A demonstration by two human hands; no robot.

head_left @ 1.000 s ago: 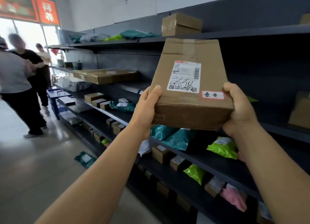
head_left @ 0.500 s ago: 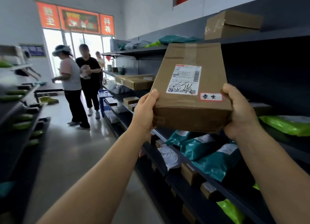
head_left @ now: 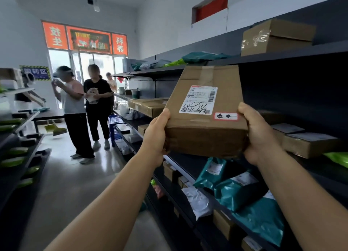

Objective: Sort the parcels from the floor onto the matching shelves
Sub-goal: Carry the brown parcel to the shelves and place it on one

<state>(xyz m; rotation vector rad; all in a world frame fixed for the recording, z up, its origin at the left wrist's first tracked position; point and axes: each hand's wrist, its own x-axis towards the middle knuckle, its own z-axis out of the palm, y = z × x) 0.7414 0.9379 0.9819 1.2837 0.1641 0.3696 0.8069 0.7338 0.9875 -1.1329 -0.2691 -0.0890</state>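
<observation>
I hold a brown cardboard parcel up in front of me with both hands. It carries a white shipping label with handwriting and a small red-framed sticker at its lower right. My left hand grips its left edge, my right hand its right edge. The parcel hangs level with the middle board of the dark shelving on my right. That shelving bears cardboard boxes, teal bags, a white bag and green bags on several levels.
Two people stand in the aisle ahead, near a blue crate. A second dark rack with green bags lines the left side. A large box sits on the top shelf. The floor is light and glossy.
My view has swung left along the aisle toward the entrance, so the people and the left rack have come into sight. The parcel stays held in both hands at the same height.
</observation>
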